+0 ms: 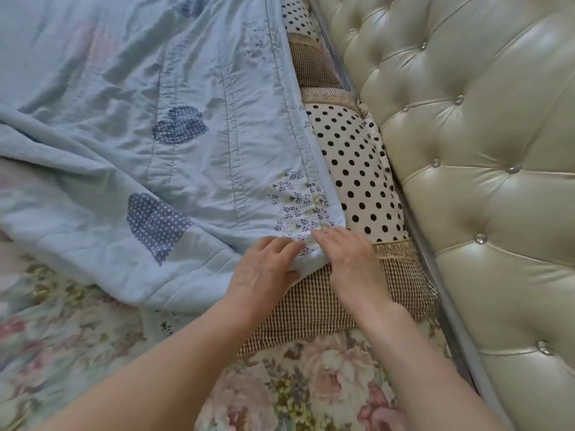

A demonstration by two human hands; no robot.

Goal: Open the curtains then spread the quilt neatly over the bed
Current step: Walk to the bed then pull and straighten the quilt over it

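Observation:
A pale blue quilt (pixel 130 126) with dark blue heart patches lies across the bed, wrinkled, its bound edge running along the pillows. Its near corner, with a small flower print, sits just under my fingers. My left hand (pixel 264 265) lies palm down on that corner, thumb tucked at its edge. My right hand (pixel 348 256) rests beside it, fingers flat on the corner and the pillow below. The curtains are out of view.
A polka-dot and checked pillow (pixel 357 169) lies between the quilt and the cream tufted headboard (pixel 466 150). A second pillow (pixel 306 57) sits farther along. A floral bedsheet (pixel 295 387) covers the near mattress.

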